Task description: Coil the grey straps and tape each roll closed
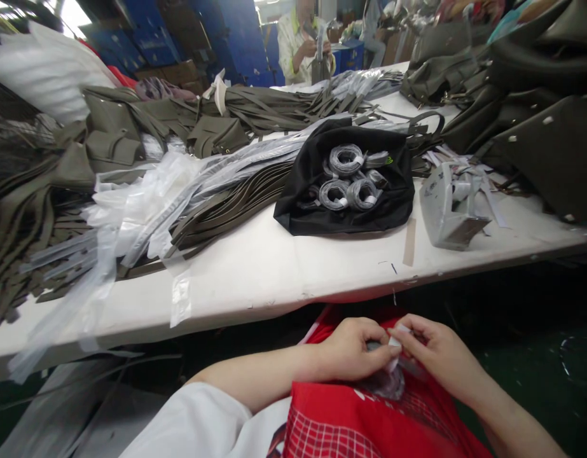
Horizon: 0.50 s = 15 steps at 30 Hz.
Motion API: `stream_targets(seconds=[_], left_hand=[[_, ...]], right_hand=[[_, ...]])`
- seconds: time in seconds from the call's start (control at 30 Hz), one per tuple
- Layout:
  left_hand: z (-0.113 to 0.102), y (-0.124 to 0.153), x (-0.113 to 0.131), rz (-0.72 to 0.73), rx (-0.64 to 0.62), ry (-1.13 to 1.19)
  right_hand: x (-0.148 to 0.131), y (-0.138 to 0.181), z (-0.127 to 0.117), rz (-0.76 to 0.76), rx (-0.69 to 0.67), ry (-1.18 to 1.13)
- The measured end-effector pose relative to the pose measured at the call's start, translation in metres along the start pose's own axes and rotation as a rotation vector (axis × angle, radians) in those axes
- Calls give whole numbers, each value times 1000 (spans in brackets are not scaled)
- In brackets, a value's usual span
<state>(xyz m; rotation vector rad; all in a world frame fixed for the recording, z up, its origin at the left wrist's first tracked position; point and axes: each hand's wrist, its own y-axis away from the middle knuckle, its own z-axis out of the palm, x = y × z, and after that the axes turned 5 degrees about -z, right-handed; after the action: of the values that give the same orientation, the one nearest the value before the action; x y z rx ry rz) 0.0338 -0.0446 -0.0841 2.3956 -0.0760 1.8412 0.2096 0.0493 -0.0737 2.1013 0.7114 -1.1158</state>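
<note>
Low over my lap, my left hand (pixel 357 348) is closed around a coiled strap in clear plastic (pixel 387 383), partly hidden by the fingers. My right hand (pixel 429 348) pinches a small white piece of tape (pixel 394 344) against the roll, close to the left thumb. On the table in front, a black bag (pixel 293 210) lies flat with several similar plastic-wrapped rolls (pixel 345 159) on top, each closed with a bit of white. To its right stands a grey tape dispenser (pixel 443 210).
Dark olive straps (pixel 240 197) and clear plastic sleeves (pixel 145 191) cover the table's left side. Olive bags (pixel 545 146) are piled at the right. The white table edge (pixel 274 305) runs just beyond my hands. Across the table, a person (pixel 300 51) handles something.
</note>
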Motion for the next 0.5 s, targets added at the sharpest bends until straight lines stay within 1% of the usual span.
stream_targets(seconds=[0.1,0.17,0.23,0.3,0.33,0.43,0.5], left_hand=[[3,1,-4,-14,37,-11],[5,2,-5,-4,51,-21],[5,4,-4,-18,96,-53],[5,5,-2,-76,150,-85],[5,6,-1,-115,158,-87],[5,7,2,-248,93,-8],[7,8,3,-316,51,50]], right_hand=[[21,-4,10,107,-21,-187],[28,-5,16,101,-40,-252],[28,-4,22,88,-44,-294],[22,-2,26,74,-15,-288],[18,-1,26,57,15,-255],[9,0,24,2,88,-149],[8,-1,20,0,68,-171]])
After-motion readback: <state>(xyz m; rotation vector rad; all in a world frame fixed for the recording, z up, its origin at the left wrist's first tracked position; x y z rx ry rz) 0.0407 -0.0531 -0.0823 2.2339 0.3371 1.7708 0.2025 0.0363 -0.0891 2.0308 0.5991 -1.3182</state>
